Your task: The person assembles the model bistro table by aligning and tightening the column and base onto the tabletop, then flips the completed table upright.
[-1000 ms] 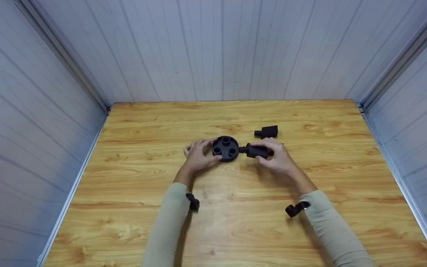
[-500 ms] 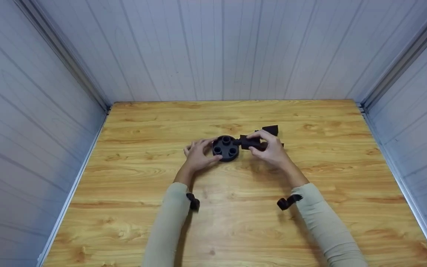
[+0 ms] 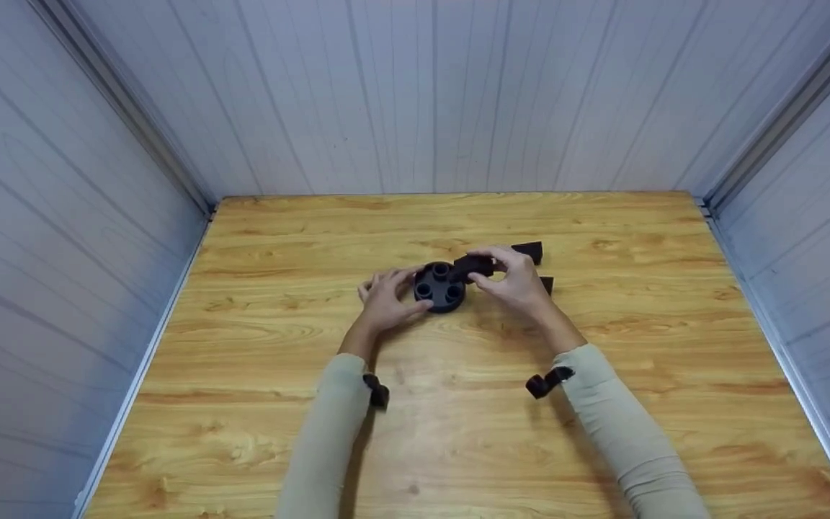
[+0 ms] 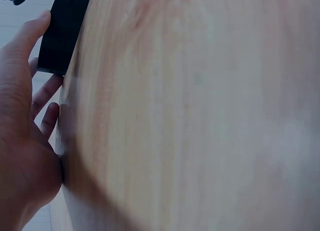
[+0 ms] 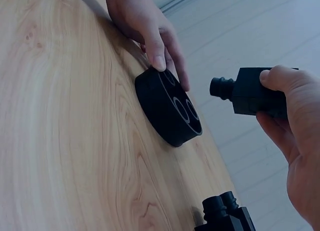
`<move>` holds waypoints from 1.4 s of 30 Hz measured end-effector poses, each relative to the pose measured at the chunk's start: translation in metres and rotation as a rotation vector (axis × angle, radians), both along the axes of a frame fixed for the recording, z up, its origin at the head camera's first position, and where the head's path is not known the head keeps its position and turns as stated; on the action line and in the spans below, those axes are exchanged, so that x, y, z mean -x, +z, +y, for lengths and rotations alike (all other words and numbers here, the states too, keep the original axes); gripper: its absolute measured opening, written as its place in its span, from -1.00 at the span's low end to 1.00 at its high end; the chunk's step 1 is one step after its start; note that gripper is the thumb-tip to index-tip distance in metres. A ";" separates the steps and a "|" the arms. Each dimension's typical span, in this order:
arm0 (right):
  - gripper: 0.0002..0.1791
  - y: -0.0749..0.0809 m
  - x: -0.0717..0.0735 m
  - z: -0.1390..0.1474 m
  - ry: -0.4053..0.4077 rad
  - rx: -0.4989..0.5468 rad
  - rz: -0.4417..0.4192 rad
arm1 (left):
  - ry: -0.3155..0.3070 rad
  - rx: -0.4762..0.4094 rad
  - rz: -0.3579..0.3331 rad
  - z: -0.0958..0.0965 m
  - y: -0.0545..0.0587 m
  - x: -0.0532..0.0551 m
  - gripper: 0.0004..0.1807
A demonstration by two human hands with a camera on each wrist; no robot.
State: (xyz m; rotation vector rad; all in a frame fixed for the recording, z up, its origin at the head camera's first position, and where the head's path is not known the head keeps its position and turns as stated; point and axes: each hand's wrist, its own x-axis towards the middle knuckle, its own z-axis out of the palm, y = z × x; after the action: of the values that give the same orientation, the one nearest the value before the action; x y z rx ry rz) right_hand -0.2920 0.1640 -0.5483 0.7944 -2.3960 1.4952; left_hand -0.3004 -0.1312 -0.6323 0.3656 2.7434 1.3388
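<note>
A round black base (image 3: 438, 285) with three raised sockets lies on the wooden table. My left hand (image 3: 387, 299) holds it at the rim, thumb on the near side and fingers on the far side. In the left wrist view the dark side wall of the base (image 4: 62, 33) shows beside the thumb. My right hand (image 3: 517, 282) pinches a black block (image 5: 254, 95) that has a ridged round stub (image 5: 221, 88) at one end. The right wrist view shows this block raised above the table, its stub pointing toward the base and apart from it.
Two more black blocks lie right of the base, one farther back (image 3: 529, 251) and one partly hidden behind my right hand (image 3: 547, 284). Their ridged stubs (image 5: 215, 207) show in the right wrist view. Pale panel walls (image 3: 400, 101) enclose the table (image 3: 451, 432) at back and sides.
My right hand has moved left and away from me with the block, lifting it so that it now tilts over the right edge of the base. The left hand and base have stayed in place.
</note>
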 end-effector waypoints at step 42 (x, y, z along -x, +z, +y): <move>-0.34 -0.013 0.008 -0.024 0.177 -0.135 -0.219 | 0.009 0.035 0.009 -0.003 -0.002 0.001 -0.11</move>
State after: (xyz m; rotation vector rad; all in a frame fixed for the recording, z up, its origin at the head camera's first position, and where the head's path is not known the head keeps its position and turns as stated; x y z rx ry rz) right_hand -0.2998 0.1404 -0.5612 0.9392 -2.6725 1.5714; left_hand -0.3011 -0.1341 -0.6346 0.3585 2.7748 1.2920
